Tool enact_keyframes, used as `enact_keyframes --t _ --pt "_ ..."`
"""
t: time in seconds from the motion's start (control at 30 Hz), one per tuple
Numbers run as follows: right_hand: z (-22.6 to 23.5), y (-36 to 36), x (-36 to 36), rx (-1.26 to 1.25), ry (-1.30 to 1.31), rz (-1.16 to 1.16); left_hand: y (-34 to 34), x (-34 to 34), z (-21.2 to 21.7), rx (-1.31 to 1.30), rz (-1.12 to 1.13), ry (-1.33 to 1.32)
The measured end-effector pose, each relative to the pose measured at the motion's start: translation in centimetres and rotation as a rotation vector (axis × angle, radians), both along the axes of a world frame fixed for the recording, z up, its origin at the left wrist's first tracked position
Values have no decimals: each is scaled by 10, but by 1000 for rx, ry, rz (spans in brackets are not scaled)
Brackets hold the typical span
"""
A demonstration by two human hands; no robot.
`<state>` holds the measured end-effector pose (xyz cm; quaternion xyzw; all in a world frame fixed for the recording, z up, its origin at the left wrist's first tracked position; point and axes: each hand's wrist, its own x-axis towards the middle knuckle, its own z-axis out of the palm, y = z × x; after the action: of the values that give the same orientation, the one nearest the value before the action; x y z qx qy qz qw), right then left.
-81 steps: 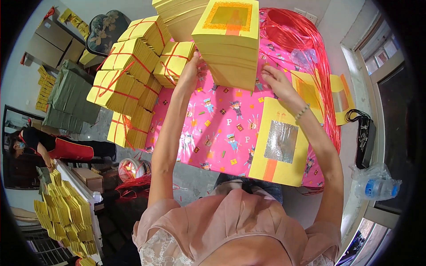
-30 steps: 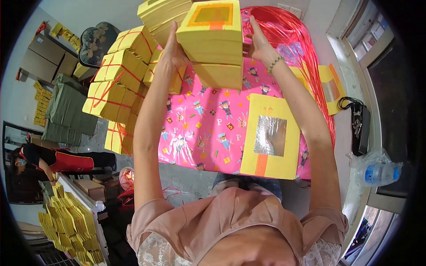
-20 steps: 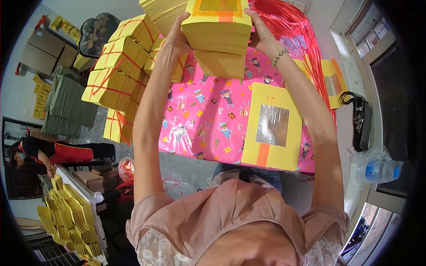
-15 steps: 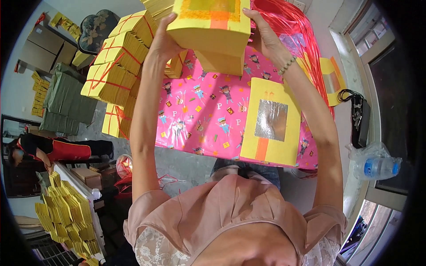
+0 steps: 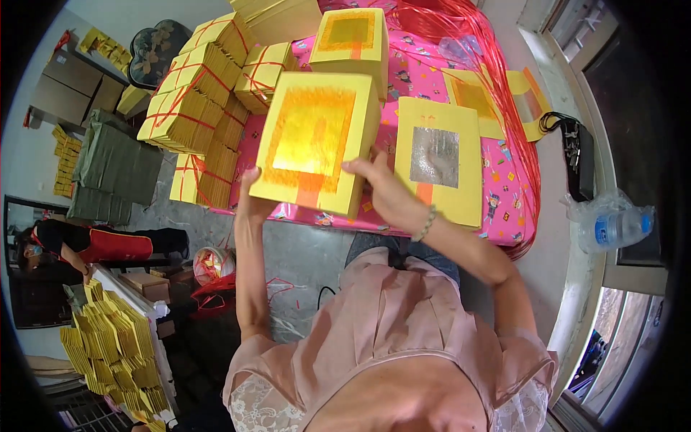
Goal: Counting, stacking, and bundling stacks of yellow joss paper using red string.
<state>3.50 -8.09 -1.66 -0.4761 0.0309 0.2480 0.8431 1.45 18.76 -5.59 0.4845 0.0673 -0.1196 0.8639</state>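
Observation:
Between my two hands is a thick stack of yellow paper, its top sheet bearing a shiny gold square in an orange border. My left hand grips its near left corner, thumb on the edge and fingers hidden below. My right hand closes on its right side, thumb on the top near the edge. The stack is at the near edge of the pink patterned table. Behind it stands a similar yellow stack. To the right of my right hand lies a yellow sheet with a silver square, flat on the table.
Yellow bundles tied with red string are piled at the left. Red plastic strands hang along the table's right side. A plastic bottle and a black pouch lie by the window. Another person bends over at the far left.
Both hands have come back from the far part of the table towards me, gripping a yellow paper stack. The view has shifted, showing a similar stack standing behind.

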Motion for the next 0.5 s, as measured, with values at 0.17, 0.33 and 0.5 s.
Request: enact_keyframes --t 0.17,0.33,0.5 --pt "-27 16 -31 -23 34 -163 1 -14 -41 -17 7 115" --pt "-60 27 -29 -73 -133 -304 -9 3 -57 -87 6 176" --pt "-103 26 -30 -176 -227 -394 -25 17 -62 -79 18 182"
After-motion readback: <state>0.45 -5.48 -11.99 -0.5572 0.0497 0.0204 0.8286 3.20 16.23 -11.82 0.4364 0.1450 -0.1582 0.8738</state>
